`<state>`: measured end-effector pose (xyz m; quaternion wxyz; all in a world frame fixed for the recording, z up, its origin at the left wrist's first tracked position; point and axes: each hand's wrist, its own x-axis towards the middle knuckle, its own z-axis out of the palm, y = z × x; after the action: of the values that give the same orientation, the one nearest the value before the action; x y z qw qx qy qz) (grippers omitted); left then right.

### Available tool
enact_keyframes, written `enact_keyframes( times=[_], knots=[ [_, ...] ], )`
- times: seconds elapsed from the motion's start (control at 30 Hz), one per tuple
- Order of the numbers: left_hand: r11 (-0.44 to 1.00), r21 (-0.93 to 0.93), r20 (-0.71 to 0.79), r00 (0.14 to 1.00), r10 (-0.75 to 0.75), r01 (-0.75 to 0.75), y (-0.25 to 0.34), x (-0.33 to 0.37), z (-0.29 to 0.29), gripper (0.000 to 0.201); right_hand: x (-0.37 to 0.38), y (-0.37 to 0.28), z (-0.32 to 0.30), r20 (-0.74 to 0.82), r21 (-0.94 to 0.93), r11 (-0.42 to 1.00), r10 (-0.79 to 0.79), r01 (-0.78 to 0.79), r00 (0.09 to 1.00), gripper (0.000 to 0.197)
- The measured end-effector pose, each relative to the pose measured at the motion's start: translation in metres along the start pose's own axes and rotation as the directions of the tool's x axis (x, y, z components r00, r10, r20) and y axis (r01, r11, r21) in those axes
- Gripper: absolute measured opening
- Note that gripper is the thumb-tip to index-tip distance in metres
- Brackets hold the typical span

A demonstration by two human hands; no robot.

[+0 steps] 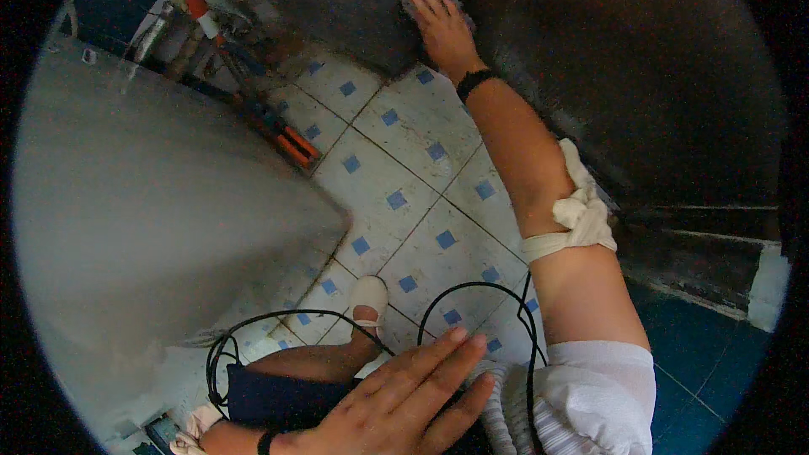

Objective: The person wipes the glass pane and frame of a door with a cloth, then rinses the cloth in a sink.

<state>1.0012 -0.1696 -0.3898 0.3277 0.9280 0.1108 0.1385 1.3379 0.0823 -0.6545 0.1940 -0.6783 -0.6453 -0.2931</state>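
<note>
Holding grey pad — right fingers

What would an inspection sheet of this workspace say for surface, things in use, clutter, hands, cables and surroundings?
Surface: dark panel, dull and patchy.
Things in use: grey pad, under the right hand, at the dark panel.
Clutter: orange-and-black object, kind unclear.
Hands: right hand's fingers extended, grip unclear; left hand open, nothing seen in it.
Cables: black cable, looped near the lower edge.
Surroundings: smooth grey panel at left; marked, blue-patterned white floor tiles.
</note>
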Motion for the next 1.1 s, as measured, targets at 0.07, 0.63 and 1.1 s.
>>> enact_keyframes(
  times=[0.07, 0.63, 1.1],
  knots=[
    [0.999, -0.035, 0.001, 1.000, 0.030, -0.030, -0.004, 0.001, 0.000, 0.037, -0.062, 0.028, 0.059, 0.405, -0.056, 0.998, 0.042, -0.021, 0.913, 0.047],
    [0.995, -0.067, 0.398, 0.912, 0.100, -0.080, 0.010, 0.049, -0.002, 0.040, 0.064, 0.120, -0.278, -0.501, -0.302, 0.947, -0.256, 0.110, 0.827, 0.029],
    [0.991, -0.112, 0.332, 0.938, 0.102, -0.068, 0.019, 0.041, -0.009, 0.045, -0.183, 0.097, -0.060, 0.563, 0.148, 0.958, 0.123, -0.246, 0.817, 0.049]
  ],
)
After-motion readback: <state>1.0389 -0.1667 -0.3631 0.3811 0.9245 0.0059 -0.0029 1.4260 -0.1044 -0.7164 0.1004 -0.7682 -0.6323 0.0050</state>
